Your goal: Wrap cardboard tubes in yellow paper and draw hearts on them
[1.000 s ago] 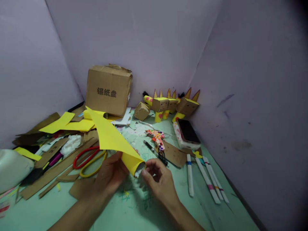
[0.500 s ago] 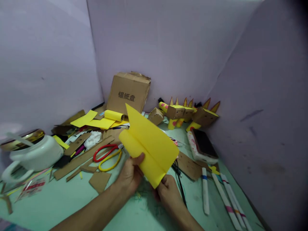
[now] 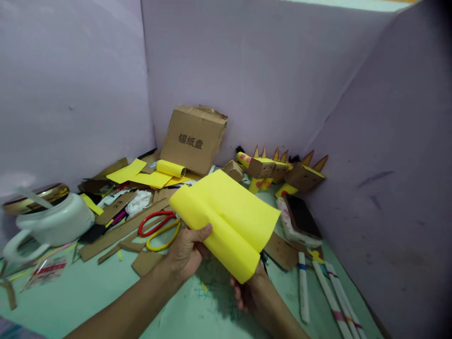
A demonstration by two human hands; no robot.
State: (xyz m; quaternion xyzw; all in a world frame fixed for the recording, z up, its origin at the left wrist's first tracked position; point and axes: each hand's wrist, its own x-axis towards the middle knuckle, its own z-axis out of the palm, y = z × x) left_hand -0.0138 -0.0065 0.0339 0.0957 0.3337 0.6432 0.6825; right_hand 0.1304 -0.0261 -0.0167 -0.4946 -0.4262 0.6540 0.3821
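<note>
A sheet of yellow paper is held up over the table, its near-left side curled over in a loose roll and its far side flat. My left hand is closed on the curled side, thumb on top and fingers underneath. At the lower right end of the sheet, my right hand is closed on the paper from below; its curled fingertips show, while the paper covers the thumb side. Just left of my left hand lie scissors with one red and one yellow handle loop, blades hidden.
A cardboard box leans on the back wall, near more yellow paper. Cardboard animal figures stand at back right. A phone and white markers lie right, a white mug left, amid cardboard scraps.
The yellow paper has turned, its far corner swinging rightward and its near side curling over more. My right hand has slipped further beneath it. The view has shifted slightly.
</note>
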